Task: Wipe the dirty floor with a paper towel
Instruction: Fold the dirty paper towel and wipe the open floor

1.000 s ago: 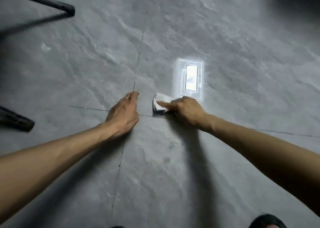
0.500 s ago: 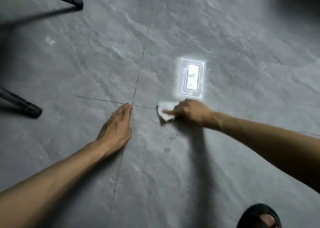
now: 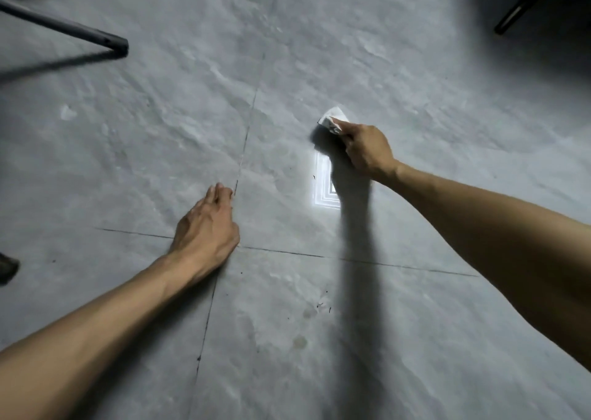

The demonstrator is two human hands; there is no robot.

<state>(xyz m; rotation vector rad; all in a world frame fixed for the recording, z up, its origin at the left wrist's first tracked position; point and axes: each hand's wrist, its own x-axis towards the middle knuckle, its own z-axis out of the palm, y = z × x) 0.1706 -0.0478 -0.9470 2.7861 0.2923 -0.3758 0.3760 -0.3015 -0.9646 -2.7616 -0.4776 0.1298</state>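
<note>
The floor (image 3: pixel 319 52) is grey stone-look tile with dark grout lines crossing near my left hand. My right hand (image 3: pixel 367 151) is stretched forward and presses a crumpled white paper towel (image 3: pixel 332 120) onto the tile, fingers closed over it. My left hand (image 3: pixel 208 227) lies flat on the floor at the grout crossing, fingers together, holding nothing. Small dark specks and two faint round stains (image 3: pixel 303 327) mark the tile nearer to me, between my arms.
A bright rectangular light reflection (image 3: pixel 323 186) glares on the tile just behind the right hand. A metal furniture leg (image 3: pixel 105 40) stands at the upper left, a dark foot (image 3: pixel 8 267) at the left edge, and another dark leg (image 3: pixel 511 16) at the upper right.
My right hand has pushed the paper towel forward, away from me, past the light reflection. The left hand stayed planted by the grout crossing. The view shifted forward.
</note>
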